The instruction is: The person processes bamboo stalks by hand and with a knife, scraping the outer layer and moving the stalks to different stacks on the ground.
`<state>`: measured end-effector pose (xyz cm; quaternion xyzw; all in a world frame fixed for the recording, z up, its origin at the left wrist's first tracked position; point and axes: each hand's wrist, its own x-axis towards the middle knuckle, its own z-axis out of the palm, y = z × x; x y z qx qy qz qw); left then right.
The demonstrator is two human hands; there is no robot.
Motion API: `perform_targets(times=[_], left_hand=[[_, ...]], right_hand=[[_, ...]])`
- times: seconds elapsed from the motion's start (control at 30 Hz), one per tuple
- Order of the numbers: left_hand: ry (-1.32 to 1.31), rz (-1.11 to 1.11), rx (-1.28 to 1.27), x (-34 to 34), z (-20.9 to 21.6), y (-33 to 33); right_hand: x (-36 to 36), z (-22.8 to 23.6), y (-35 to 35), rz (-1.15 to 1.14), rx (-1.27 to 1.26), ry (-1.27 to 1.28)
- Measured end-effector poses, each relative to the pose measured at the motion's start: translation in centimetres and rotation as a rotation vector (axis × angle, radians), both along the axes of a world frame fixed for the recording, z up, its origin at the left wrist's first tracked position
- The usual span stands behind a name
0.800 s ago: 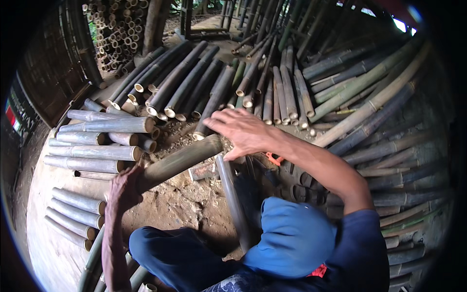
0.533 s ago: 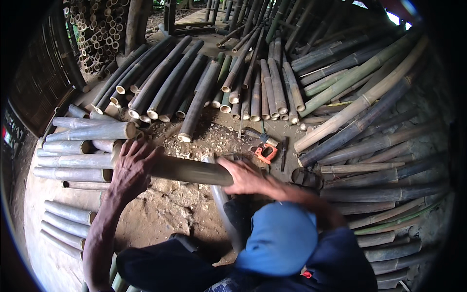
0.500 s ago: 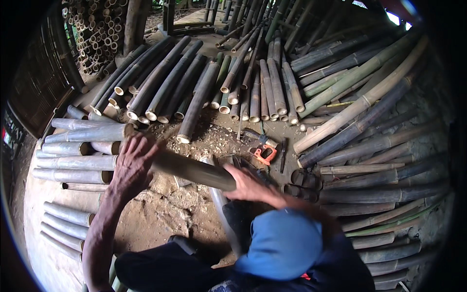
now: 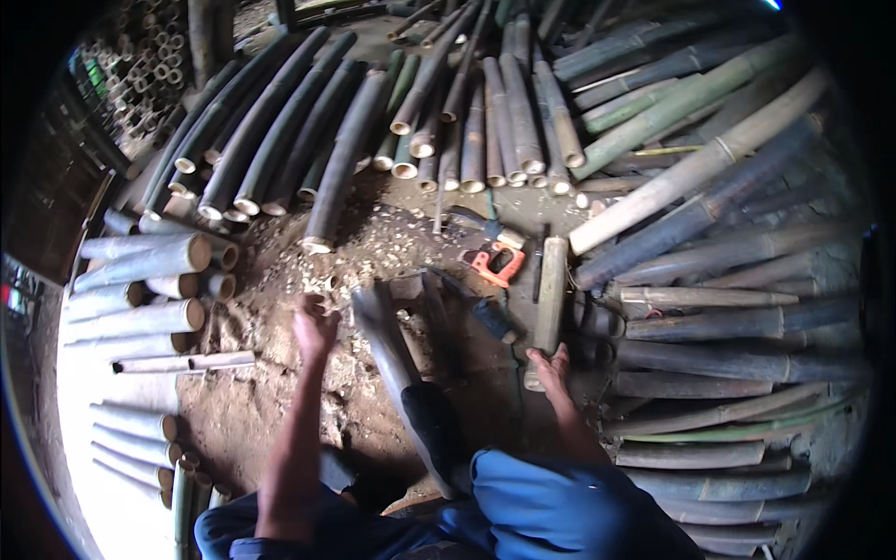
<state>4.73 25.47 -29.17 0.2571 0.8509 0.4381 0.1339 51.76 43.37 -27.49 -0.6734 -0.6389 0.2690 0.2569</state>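
My right hand [image 4: 551, 368] is closed around the near end of a short bamboo piece [image 4: 552, 297] on the right side of the work area. That piece points away from me, beside a thin dark rod [image 4: 539, 263]. Over the chip-strewn dirt, my left hand [image 4: 317, 329] is held with its fingers curled, and nothing shows in it. To its right a smooth grey pole [image 4: 388, 343] slants toward me, its near part beside a dark wrapped shape [image 4: 433, 422] by my legs. An orange-handled saw [image 4: 497, 264] lies on the ground, left of the bamboo piece's far end.
Long bamboo poles [image 4: 338, 154] lie in rows across the back, and more poles [image 4: 709, 322] are stacked along the right. Shorter cut bamboo lengths [image 4: 140, 322] lie at the left. A dark tool [image 4: 493, 320] with a wooden end rests near the saw.
The bamboo piece, held crosswise in both hands before, has swung to the right and now points away from me. My left hand has let go of it and moved right and down.
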Motion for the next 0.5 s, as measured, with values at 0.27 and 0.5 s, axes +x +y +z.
perform_targets(times=[0.27, 0.5], left_hand=[[-0.284, 0.541, 0.053, 6.9, 0.2, -3.2], [-1.070, 0.042, 0.377, 17.5, 0.0, -3.7]], right_hand=[[0.0, -0.1, 0.6, 0.156, -0.230, -0.550], [2.1, -1.2, 1.5, 0.136, -0.405, -0.350]])
